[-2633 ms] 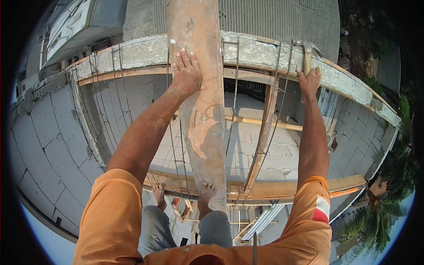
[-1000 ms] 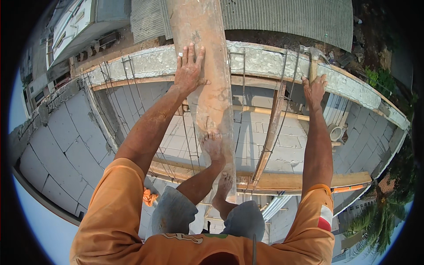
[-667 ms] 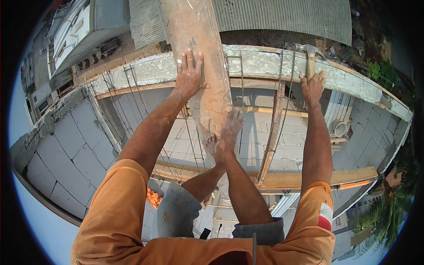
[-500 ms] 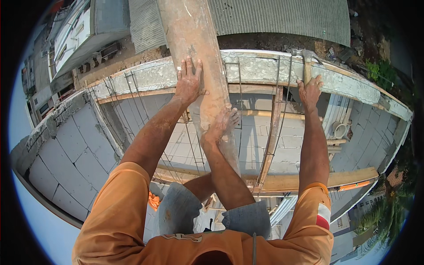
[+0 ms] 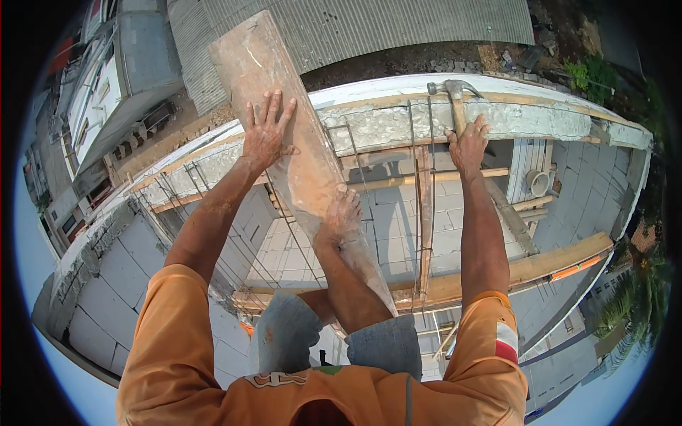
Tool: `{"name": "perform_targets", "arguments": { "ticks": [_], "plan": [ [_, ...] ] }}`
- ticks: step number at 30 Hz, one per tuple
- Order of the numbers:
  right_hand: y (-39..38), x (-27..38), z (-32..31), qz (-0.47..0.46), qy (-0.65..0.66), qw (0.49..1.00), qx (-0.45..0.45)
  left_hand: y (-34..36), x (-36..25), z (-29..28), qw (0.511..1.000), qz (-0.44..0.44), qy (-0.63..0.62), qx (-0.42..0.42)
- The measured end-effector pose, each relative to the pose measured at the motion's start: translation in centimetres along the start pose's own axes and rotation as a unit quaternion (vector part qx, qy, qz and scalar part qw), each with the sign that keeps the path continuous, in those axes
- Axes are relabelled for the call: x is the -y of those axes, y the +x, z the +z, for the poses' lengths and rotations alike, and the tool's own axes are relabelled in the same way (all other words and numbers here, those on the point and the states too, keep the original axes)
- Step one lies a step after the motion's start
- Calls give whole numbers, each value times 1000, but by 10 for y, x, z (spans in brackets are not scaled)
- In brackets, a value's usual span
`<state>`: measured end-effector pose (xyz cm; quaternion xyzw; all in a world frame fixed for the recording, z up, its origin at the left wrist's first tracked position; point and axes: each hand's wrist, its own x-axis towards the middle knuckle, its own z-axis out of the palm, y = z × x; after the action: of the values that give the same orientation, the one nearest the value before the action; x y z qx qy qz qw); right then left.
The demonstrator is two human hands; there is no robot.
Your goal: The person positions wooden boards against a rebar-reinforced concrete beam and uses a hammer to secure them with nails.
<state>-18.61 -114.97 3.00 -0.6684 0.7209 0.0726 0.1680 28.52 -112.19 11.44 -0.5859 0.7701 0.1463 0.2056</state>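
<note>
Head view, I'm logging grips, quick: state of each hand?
Left hand: open, flat on the plank.
Right hand: closed, holding the hammer by its handle.

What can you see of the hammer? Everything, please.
The hammer has a grey metal head and a light, wood-looking handle. Its striking face points left, its curved claw right. The right hand holds the handle, hiding its lower part, with the head farther from the person. Behind is the concrete beam; contact with it can't be told.
</note>
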Motion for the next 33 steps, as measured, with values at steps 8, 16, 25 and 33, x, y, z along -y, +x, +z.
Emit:
{"name": "perform_targets", "arguments": {
  "ticks": [8,16,25,33],
  "plan": [
    [-2,7,-9,28,9,999,33,22,1,-9,997,36,-21,61],
    [-3,10,-8,36,57,998,14,28,-5,-12,993,39,21,106],
    [-5,15,-12,59,71,996,-5,33,-6,-4,989,46,52,129],
    [-8,16,-16,73,87,993,-12,58,-31,-39,969,110,-21,219]
  ]
}}
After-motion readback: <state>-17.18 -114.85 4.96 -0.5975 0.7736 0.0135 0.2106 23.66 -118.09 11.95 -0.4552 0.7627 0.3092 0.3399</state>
